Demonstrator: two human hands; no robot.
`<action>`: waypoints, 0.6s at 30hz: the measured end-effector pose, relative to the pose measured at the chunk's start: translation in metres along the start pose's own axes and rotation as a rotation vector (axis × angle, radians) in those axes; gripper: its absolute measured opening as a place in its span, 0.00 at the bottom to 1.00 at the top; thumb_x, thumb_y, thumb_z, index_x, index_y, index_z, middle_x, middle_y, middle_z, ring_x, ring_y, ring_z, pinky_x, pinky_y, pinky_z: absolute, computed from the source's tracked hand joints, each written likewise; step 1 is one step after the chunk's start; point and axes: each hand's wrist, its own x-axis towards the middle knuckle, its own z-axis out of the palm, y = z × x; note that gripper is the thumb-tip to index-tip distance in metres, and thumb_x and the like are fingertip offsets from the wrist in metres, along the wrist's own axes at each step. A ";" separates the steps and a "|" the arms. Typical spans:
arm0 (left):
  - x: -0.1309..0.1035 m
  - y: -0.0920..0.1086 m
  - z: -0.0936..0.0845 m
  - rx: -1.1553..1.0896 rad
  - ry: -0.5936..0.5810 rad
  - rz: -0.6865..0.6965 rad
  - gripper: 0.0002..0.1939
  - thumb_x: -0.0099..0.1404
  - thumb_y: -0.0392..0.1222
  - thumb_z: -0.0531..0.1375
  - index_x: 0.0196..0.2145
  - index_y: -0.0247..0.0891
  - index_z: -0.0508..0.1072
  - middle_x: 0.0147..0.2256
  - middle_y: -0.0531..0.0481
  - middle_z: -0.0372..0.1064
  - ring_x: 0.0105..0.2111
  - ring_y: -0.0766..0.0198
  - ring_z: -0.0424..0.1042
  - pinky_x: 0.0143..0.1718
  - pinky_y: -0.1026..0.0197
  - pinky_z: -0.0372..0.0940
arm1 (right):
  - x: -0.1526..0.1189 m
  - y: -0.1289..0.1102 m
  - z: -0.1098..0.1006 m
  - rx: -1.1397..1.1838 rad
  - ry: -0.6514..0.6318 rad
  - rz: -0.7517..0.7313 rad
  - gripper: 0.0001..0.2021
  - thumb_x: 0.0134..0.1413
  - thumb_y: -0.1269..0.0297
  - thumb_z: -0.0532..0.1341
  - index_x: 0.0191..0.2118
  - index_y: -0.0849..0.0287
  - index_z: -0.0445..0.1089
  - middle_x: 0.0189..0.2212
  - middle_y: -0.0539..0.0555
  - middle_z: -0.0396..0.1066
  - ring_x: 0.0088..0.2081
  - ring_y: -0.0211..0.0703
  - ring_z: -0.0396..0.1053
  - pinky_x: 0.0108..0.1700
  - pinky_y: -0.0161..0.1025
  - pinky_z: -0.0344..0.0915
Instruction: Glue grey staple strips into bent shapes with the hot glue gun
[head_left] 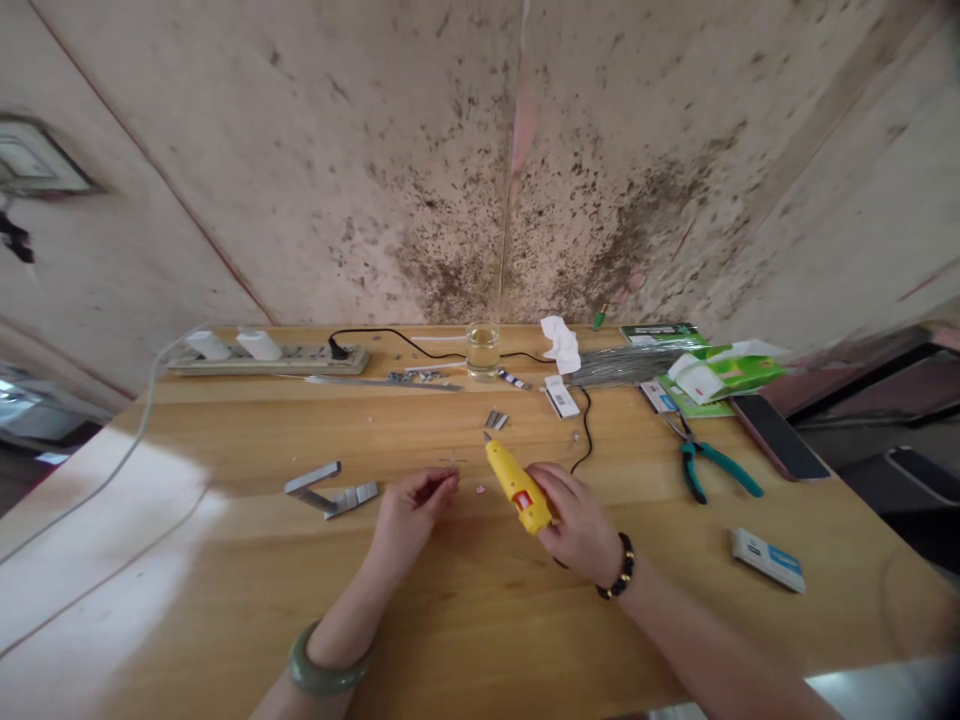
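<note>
My right hand (579, 518) is wrapped round a yellow hot glue gun (516, 484), its dark nozzle tilted up and to the left. Pinched between the fingertips of my left hand (411, 512) is a small thin wire piece (453, 461) that looks like a cross; its finer shape is too small to tell. The nozzle is apart from this piece, a little above and to its right. A tiny pinkish bit (481, 489) lies on the wood between the hands. Just beyond the nozzle lie several small grey strips (496, 420).
On the wooden table (247, 600) a folded grey metal piece (330, 492) lies left. Behind are a power strip (300, 362), a glass of liquid (482, 352) and a wire bundle (630, 362). Teal-handled pliers (716, 468), a phone (780, 438) and a small box (768, 560) lie right.
</note>
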 end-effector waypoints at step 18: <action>-0.007 0.009 0.002 0.067 -0.017 0.048 0.09 0.51 0.44 0.65 0.30 0.38 0.78 0.27 0.47 0.74 0.27 0.62 0.69 0.29 0.64 0.63 | -0.004 -0.010 -0.001 0.131 -0.185 -0.073 0.16 0.54 0.69 0.54 0.50 0.59 0.59 0.44 0.61 0.68 0.46 0.47 0.67 0.46 0.44 0.68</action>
